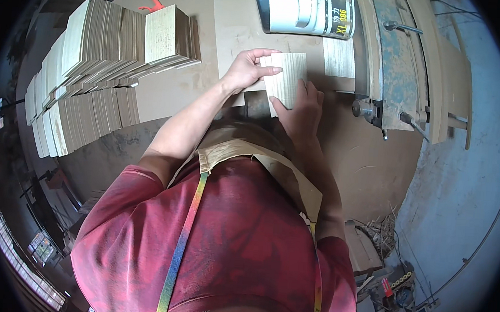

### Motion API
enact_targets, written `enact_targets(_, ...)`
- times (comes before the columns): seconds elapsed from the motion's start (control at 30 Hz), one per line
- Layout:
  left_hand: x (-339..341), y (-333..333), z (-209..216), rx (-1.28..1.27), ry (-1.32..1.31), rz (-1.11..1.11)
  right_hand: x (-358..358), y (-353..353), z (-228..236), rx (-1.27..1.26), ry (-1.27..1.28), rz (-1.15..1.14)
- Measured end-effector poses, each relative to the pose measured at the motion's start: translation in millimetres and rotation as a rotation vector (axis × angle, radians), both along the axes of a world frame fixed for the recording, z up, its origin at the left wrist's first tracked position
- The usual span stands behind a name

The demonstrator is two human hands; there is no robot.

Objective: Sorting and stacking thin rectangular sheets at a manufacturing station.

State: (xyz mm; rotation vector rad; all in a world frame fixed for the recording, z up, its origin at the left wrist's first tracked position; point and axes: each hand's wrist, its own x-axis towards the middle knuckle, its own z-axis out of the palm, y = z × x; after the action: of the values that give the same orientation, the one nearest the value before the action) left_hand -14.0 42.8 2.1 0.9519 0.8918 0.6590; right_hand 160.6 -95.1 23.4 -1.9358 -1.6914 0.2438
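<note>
Both my hands hold a small pale wooden board (290, 70) with straight grain, in front of my body at the table's near edge. My left hand (247, 70) grips its left edge, the thumb lying over the face and the fingers behind. Around the lower right corner, my right hand (303, 113) is closed, its thumb near the bottom edge and its fingers on the right side. A second pale edge shows at the board's left, and I cannot tell whether it is a separate piece.
Tall stacks of similar boards (88, 37) stand at the left. A red air blow gun (152, 2) lies behind them. Beyond my hands is a white and black bucket (296, 13), with another pale board (339, 57) beside it. A worn blue metal machine with clamps (401, 68) stands at the right.
</note>
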Motion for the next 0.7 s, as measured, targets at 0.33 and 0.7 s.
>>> enact_targets(0.33,-8,7,-4,-0.064,0.059,0.022,25,-27,-12,0.168,0.086,-0.022)
enact_targets(0.7,-29,18,3,-0.086,0.113,0.079,84,35,-37,0.068,-0.429,-0.212)
